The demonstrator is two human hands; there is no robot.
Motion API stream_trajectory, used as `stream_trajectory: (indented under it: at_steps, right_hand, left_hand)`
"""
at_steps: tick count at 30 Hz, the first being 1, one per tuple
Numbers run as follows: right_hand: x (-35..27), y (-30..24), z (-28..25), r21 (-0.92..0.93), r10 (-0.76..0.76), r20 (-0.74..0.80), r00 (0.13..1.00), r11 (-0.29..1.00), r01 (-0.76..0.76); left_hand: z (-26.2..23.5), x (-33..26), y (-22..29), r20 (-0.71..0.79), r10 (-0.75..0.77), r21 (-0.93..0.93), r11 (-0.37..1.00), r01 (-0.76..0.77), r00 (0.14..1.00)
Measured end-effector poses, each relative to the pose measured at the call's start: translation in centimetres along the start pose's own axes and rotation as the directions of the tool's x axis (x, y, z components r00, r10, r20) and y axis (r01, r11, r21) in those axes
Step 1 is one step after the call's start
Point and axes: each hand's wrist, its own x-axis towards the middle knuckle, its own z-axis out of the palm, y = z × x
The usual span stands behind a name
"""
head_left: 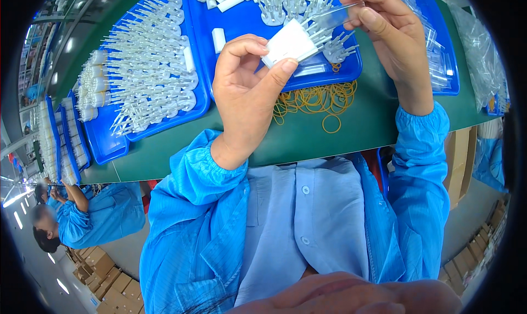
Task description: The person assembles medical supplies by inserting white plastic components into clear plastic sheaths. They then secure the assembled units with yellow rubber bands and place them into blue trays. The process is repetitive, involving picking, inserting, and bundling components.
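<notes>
My left hand (245,86) grips a white, flat, box-shaped plastic piece (290,43) between thumb and fingers, above the middle blue tray (241,20). Thin pale prongs stick out from its right side. Raised to the right, my right hand (394,37) pinches a thin clear plastic piece (332,18) by its right end. The clear piece slants down toward the prongs; I cannot tell whether they touch. Behind both hands, clusters of white pronged parts (274,9) stand in the tray, beside loose white blocks (218,40).
Yellow rubber bands (315,101) lie on the green table (181,157). A left blue tray (198,86) holds rows of pronged parts (153,61). At the right, another blue tray (453,78) holds clear pieces, near a plastic bag (476,53). A co-worker (101,212) sits at the far left.
</notes>
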Motion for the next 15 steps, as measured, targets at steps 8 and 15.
stream_trajectory:
  at_steps: [8, 15]
  right_hand:
    - [-0.5, 1.5, -0.7, 0.142, -0.084, 0.061, 0.995, 0.987, 0.075]
    - [-0.5, 1.5, -1.4, 0.242, -0.004, 0.057, 0.998, 0.97, -0.01]
  left_hand:
    - [0.2, -0.3, 0.3, -0.024, -0.085, -0.064, 0.994, 0.084, 0.996]
    - [-0.2, -0.4, 0.1, -0.032, -0.1, 0.041, 0.994, 0.102, 0.994]
